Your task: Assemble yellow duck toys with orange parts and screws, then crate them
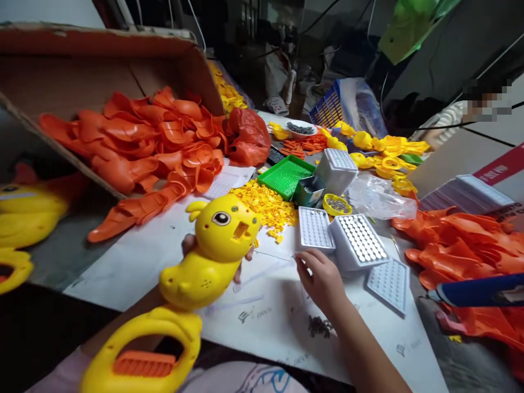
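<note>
A yellow duck-shaped toy with a ring handle and an orange ribbed piece fills the lower left of the head view. Behind its head, my left hand is wrapped round it, mostly hidden by the toy. The toy's face has a black-and-white eye and a square opening. To the right, my right hand is over the white paper, its thumb and index finger pinched together; whatever is between them is too small to name. Dark small screws lie in a pile below that hand.
Orange parts spill from a cardboard box at left; more orange parts lie at right beside a blue tool. Yellow pieces, a green tray and white trays stand mid-table. A person's striped sleeve shows behind.
</note>
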Demonstrator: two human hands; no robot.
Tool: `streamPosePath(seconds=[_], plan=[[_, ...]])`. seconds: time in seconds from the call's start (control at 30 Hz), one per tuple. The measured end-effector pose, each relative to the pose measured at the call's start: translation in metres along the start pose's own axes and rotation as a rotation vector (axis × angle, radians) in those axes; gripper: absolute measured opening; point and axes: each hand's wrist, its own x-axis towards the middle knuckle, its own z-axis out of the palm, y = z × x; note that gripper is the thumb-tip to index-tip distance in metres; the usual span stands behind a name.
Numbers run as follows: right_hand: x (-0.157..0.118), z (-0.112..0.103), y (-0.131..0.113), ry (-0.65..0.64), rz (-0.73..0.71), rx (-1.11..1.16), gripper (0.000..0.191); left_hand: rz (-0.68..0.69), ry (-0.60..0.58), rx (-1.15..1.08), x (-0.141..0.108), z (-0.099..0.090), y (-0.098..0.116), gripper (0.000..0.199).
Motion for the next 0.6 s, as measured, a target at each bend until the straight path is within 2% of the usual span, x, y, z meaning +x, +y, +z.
streamPosePath(seconds=[0.07, 0.17, 0.3, 0.37, 0.43, 0.53, 0.6], plan=[[0.011, -0.005, 0.006, -0.025, 0.093, -0.116, 0.029, 0.028, -0.014, -0.102, 0.023, 0.008, 0.01, 0.102], [0.044, -0.021, 0.023, -0.165, 0.162, -0.291, 0.027, 0.019, -0.085, -0.197, 0.041, 0.012, 0.008, 0.093], [0.1, -0.038, 0.054, -0.425, 0.213, -0.493, 0.02, -0.069, -0.251, -0.255, 0.045, -0.012, -0.009, 0.101], [0.121, -0.037, 0.068, -0.541, 0.267, -0.568, 0.017, -0.102, -0.338, -0.258, 0.047, -0.027, -0.015, 0.109], [0.134, -0.03, 0.077, -0.635, 0.333, -0.629, 0.011, -0.111, -0.352, -0.255, 0.05, -0.037, -0.016, 0.113], [0.142, -0.018, 0.082, -0.732, 0.419, -0.692, 0.021, -0.087, -0.294, -0.266, 0.053, -0.039, -0.013, 0.109], [0.143, -0.013, 0.082, -0.772, 0.456, -0.71, 0.027, -0.069, -0.303, -0.292, 0.055, -0.035, -0.012, 0.104]])
